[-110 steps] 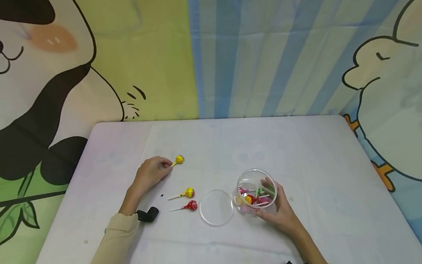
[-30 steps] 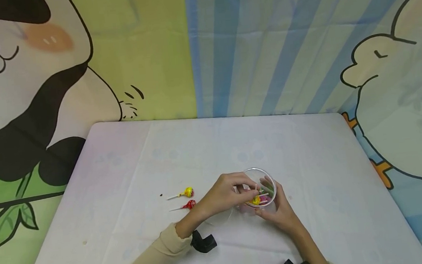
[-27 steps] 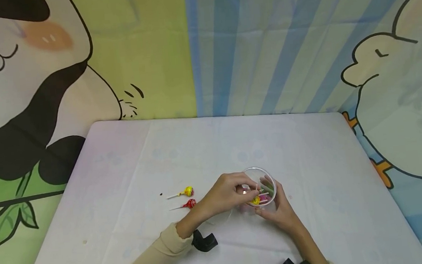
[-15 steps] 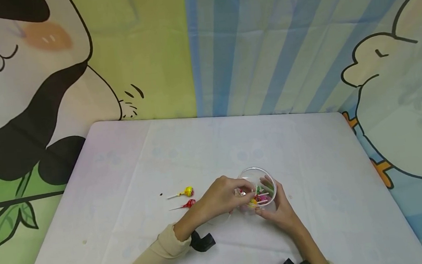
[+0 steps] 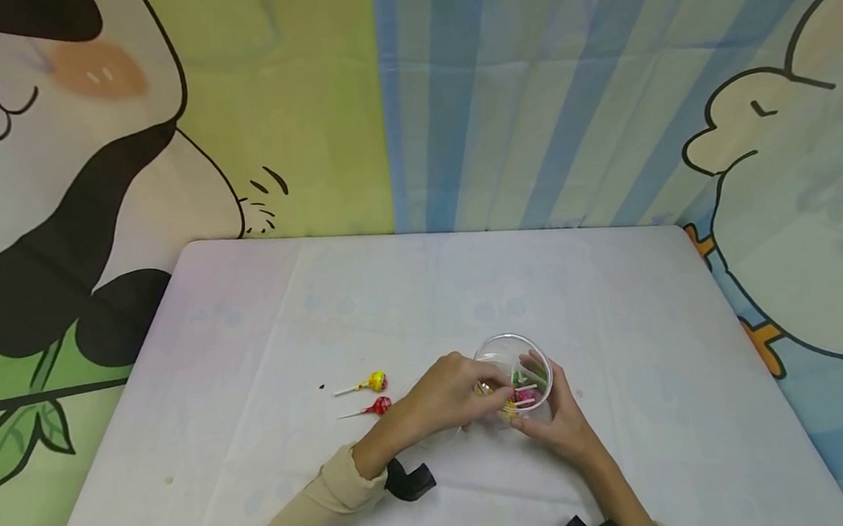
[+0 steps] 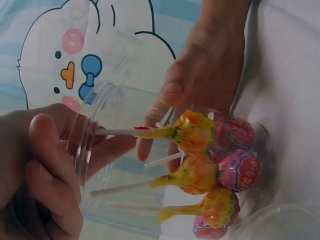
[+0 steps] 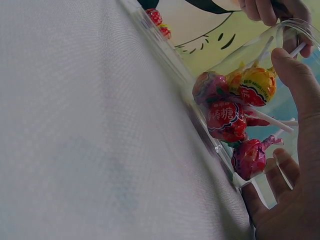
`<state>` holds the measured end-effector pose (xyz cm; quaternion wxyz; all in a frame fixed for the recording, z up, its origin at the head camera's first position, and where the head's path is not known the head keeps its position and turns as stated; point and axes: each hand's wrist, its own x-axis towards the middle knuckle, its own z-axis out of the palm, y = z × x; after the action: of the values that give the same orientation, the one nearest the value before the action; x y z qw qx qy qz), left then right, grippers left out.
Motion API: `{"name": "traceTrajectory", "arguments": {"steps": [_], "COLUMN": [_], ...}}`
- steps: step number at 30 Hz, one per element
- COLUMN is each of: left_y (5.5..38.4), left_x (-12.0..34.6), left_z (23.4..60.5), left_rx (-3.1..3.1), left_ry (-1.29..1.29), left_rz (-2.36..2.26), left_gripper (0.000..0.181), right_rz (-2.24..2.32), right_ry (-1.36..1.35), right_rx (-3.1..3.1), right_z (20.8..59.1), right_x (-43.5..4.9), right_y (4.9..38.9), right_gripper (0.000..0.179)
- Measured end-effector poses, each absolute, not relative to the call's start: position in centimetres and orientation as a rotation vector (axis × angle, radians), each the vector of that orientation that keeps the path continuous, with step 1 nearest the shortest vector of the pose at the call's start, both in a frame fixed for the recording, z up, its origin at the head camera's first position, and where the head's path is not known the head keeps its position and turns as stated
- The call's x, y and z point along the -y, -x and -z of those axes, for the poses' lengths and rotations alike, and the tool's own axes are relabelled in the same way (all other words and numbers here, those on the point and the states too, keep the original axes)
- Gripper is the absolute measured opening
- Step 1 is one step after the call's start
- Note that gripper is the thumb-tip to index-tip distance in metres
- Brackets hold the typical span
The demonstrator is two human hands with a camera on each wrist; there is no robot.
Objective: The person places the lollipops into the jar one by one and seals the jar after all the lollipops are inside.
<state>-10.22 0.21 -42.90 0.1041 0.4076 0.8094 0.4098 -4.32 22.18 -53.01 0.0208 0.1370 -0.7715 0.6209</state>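
Note:
A clear plastic jar [image 5: 507, 347] stands upright on the table, with several wrapped lollipops inside. My right hand [image 5: 558, 414] grips it from the right, thumb in front and fingers round the far side. My left hand [image 5: 441, 399] reaches into the jar's mouth; its fingers pinch the white stick of a yellow lollipop [image 6: 195, 132], whose head is down among the others. Pink and red lollipops, such as a pink lollipop [image 6: 239, 170], lie at the bottom. Left of the jar, a yellow lollipop [image 5: 376, 381] and a red lollipop [image 5: 381, 405] lie side by side on the table.
A clear round lid [image 6: 282, 222] lies on the table beside the jar, mostly hidden under my left forearm in the head view. The white-covered table [image 5: 252, 395] meets cartoon-printed curtains [image 5: 529, 120] at its back edge. A tiny dark speck [image 5: 322, 386] lies at left.
The yellow lollipop that lay farthest back on the table has gone with my left hand into the jar. Over the last half second that hand shifts only slightly. My right hand stays on the jar.

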Motion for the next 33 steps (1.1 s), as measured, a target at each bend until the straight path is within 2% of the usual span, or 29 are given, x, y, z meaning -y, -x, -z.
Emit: {"name": "traceTrajectory", "arguments": {"steps": [9, 14, 18, 22, 28, 33], "left_y": [9.8, 10.0, 10.6, 11.0, 10.5, 9.4], "left_x": [0.1, 1.4, 4.2, 8.4, 15.0, 17.8], "left_z": [42.7, 43.0, 43.3, 43.9, 46.2, 48.1], "left_rx": [-2.346, -2.421, -2.557, -2.724, -2.977, -2.981], "left_ry": [-1.064, -1.291, -1.430, -1.286, -0.834, -0.611], "left_rz": [-1.294, -1.456, -1.486, -1.429, -1.071, -0.800], "left_gripper": [0.011, 0.014, 0.017, 0.016, 0.020, 0.024], "right_rz": [-1.914, -1.918, -1.924, -1.946, -1.926, -1.930], "right_ry": [-0.447, -0.395, -0.328, -0.303, -0.313, -0.310], "right_rx": [2.395, 2.394, 2.436, 2.441, 2.446, 2.435], "right_z": [53.1, 53.1, 53.1, 53.0, 53.0, 53.1], "right_x": [-22.4, -22.3, -22.2, -22.1, -22.1, -22.1], "right_y": [4.4, 4.3, 4.3, 4.3, 4.4, 4.3], "right_gripper": [0.097, 0.098, 0.098, 0.098, 0.098, 0.098]}}
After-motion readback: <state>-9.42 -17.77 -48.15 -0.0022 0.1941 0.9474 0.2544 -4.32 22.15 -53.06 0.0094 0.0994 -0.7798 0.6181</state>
